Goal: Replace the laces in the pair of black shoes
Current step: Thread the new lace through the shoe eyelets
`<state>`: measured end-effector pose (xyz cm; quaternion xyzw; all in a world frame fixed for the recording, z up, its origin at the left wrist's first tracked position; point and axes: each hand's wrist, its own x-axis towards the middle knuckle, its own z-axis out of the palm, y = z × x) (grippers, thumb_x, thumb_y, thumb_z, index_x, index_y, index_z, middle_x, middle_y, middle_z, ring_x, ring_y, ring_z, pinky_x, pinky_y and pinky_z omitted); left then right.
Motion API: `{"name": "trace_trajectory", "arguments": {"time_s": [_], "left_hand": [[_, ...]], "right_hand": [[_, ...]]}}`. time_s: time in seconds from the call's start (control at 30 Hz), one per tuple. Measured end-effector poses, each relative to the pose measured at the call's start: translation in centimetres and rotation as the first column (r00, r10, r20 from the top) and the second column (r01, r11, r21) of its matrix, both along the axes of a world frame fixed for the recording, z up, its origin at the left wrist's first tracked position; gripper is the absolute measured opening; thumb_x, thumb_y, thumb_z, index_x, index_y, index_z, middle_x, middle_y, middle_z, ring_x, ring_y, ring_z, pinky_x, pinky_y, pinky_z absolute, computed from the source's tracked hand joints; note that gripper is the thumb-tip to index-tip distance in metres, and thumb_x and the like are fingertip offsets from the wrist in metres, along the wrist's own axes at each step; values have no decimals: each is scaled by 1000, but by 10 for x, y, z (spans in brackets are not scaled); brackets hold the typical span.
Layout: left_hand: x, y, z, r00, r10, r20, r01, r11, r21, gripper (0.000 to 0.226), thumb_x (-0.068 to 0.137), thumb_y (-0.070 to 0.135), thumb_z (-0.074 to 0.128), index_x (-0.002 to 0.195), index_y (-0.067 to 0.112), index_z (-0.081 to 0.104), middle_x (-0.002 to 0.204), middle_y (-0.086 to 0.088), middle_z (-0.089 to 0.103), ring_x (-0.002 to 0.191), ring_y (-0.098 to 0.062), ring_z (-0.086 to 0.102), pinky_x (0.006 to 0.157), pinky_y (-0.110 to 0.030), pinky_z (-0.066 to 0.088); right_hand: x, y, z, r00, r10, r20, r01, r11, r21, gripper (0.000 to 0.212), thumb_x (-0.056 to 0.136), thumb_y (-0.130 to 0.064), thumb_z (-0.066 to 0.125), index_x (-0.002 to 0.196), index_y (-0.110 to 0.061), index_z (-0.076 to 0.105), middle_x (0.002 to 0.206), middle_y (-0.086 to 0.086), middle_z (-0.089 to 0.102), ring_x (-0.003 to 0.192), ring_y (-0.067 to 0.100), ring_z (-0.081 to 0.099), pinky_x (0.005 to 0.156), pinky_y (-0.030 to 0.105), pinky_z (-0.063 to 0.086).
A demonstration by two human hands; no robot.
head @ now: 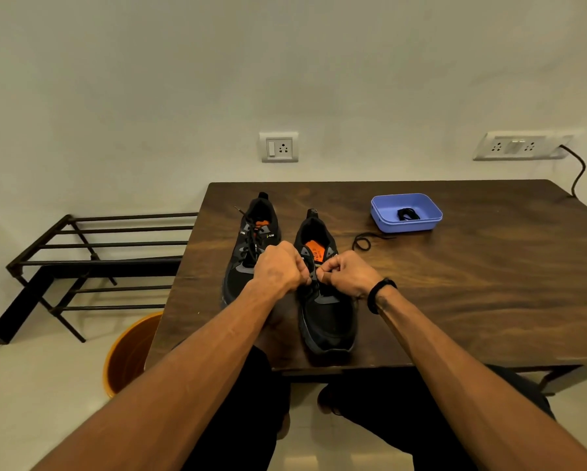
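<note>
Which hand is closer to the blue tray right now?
Right. The right hand works at the nearer shoe, on the blue tray side; the left hand is farther left, between the shoes.

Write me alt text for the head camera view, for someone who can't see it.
Both hands, left hand and right hand, pinch a lace over the right shoe on a dark wooden table. The left shoe beside it is laced; a loose lace lies near a blue tray.

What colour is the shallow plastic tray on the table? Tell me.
Blue-violet plastic tray, clearest in the head view.
</note>
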<state>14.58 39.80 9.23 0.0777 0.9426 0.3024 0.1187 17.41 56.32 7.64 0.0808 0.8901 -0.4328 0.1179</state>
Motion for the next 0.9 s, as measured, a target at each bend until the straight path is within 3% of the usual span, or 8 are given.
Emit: {"name": "trace_trajectory", "arguments": {"time_s": [0.13, 0.43, 0.6, 0.7, 0.77, 0.8, 0.83, 0.9], "left_hand": [[0, 2, 1, 998, -47, -32, 45, 997, -56, 9, 78, 24, 89, 75, 21, 81, 77, 5, 77, 80, -8, 72, 87, -34, 60], [2, 4, 9, 983, -128, -132, 108, 983, -148, 14, 77, 27, 73, 64, 23, 75, 68, 6, 72, 67, -13, 70, 70, -37, 64], [-6, -6, 25, 905, 303, -300, -220, 935, 280, 13, 85, 27, 73, 75, 27, 66, 72, 11, 68, 69, -5, 66, 71, -29, 58], [-13, -16, 28, 730, 638, -245, -414, 697, 585, 15, 87, 26, 71, 78, 30, 60, 75, 9, 68, 71, -9, 68, 71, -34, 61], [-17, -25, 27, 617, 779, -115, -468, 481, 741, 16, 87, 25, 70, 79, 30, 58, 78, 5, 69, 73, -15, 71, 73, -42, 63], [-18, -27, 26, 586, 805, -90, -491, 441, 751, 13, 87, 26, 69, 82, 30, 57, 83, 4, 68, 79, -17, 70, 77, -44, 62], [-20, -29, 24, 577, 808, -117, -517, 472, 714, 11, 87, 28, 67, 89, 29, 57, 91, 2, 68, 88, -20, 68, 83, -42, 59], [-19, -27, 18, 627, 728, -277, -554, 667, 499, 25, 87, 29, 66, 109, 27, 55, 116, -3, 61, 113, -26, 57, 93, -34, 45]], "right_hand": [[3, 0, -2, 998, 4, -59, -4, 1000, 7, 15, 97, -10, 68, 96, -1, 79, 79, 4, 71, 70, 5, 58, 52, 5, 43], [-3, 6, 5, 992, 113, 51, -115, 993, 33, 16, 97, -7, 67, 104, -14, 79, 75, -10, 64, 70, 2, 54, 60, 16, 42], [-4, 14, 6, 983, 169, 70, -175, 980, 99, 11, 96, -14, 71, 105, -15, 78, 51, -22, 60, 51, -8, 54, 51, 7, 38], [-5, 17, 6, 973, 228, 16, -227, 952, 207, 9, 94, -20, 74, 98, -18, 81, 75, -19, 68, 80, 0, 62, 70, 11, 44], [-7, 17, 6, 964, 264, -27, -240, 909, 341, 4, 90, -28, 77, 89, -26, 81, 89, -12, 70, 96, 11, 61, 90, 23, 49], [-8, 18, 6, 960, 275, -48, -234, 888, 395, 4, 87, -33, 80, 84, -30, 80, 91, -9, 69, 101, 16, 60, 94, 32, 50], [-7, 19, 7, 957, 283, -65, -228, 872, 434, 7, 84, -37, 82, 82, -32, 79, 89, -9, 66, 102, 20, 57, 93, 37, 51], [-5, 21, 11, 943, 313, -109, -229, 852, 470, 15, 81, -43, 84, 83, -30, 78, 79, -12, 61, 92, 16, 58, 80, 35, 51]]}}
